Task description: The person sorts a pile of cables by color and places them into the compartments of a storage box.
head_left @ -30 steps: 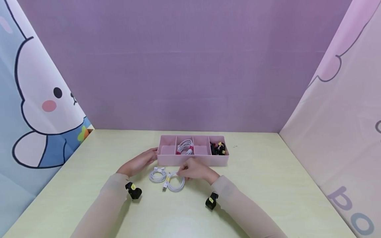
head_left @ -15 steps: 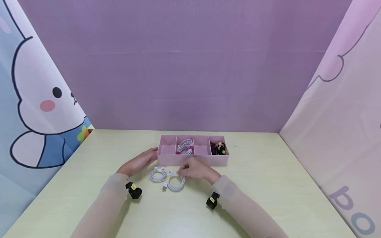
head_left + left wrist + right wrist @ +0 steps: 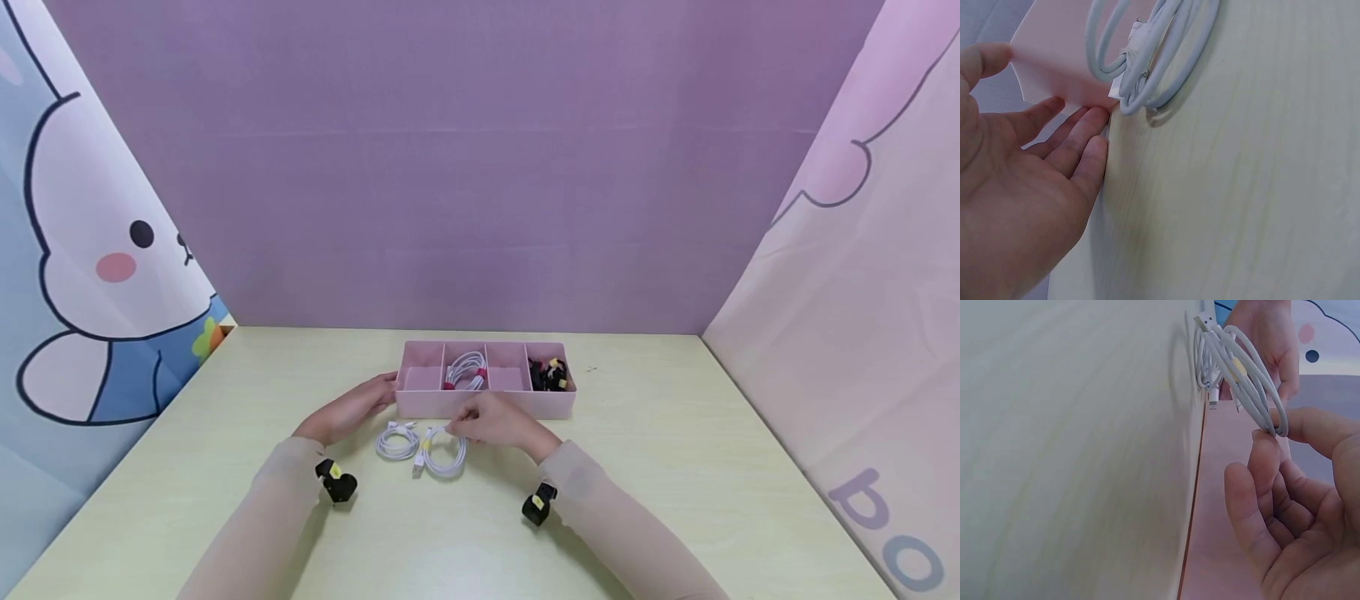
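Observation:
My right hand pinches the edge of a coiled white USB cable with a yellow tie, between thumb and finger. The coil is tilted up from the table, its USB plug hanging at the lower left. My left hand touches the left end of a pink divided box, its fingers and thumb resting against that wall. A second coiled white cable lies before the box's left end, beside the held one.
Inside the box, a white cable coil with red ties lies in the second compartment from the left. Black cables with yellow ties fill the rightmost one. A purple backdrop stands behind the table.
The right hand has shifted up slightly, and the coil with the yellow tie has lifted with it. My left hand and the box stay in place.

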Motion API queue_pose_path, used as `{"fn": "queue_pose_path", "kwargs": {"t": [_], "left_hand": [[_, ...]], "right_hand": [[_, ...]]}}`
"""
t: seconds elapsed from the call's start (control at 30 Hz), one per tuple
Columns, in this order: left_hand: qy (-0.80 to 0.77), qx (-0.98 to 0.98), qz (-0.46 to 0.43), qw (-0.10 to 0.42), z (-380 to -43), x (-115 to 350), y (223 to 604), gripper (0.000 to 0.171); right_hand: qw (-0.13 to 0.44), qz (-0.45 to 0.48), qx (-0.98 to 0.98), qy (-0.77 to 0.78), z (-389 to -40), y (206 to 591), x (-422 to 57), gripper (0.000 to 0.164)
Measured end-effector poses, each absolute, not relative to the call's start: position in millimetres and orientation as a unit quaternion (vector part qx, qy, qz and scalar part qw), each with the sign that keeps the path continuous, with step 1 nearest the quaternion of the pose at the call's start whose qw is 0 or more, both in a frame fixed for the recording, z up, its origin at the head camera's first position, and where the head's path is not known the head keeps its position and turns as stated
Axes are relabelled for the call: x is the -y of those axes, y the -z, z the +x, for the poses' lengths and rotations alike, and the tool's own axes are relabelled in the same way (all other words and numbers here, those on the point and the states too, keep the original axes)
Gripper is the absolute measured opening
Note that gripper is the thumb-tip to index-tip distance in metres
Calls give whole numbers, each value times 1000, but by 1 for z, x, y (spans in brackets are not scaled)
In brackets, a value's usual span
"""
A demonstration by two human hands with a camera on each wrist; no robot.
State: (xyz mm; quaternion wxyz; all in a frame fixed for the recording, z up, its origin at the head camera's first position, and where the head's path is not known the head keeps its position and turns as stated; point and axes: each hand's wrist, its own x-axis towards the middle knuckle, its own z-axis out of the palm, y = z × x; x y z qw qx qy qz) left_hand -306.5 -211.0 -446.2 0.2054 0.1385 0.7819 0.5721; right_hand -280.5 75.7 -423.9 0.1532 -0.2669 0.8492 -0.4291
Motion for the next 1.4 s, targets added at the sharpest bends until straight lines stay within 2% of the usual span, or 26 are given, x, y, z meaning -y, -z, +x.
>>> {"fn": "queue_pose_path", "kwargs": {"t": [0.93,1.17,1.4], "left_hand": [[-577,-775,149,208,-304,212,446,60],[-576,-777,143,207,-304,211,445,60],[-572,-779,151,208,-305,212,445,59]], "right_hand": [[119,-270,-852,433,-281,410,-84,13],[113,-266,-847,445,-285,407,-87,18],[98,-266,-842,459,-289,403,-89,14]]}}
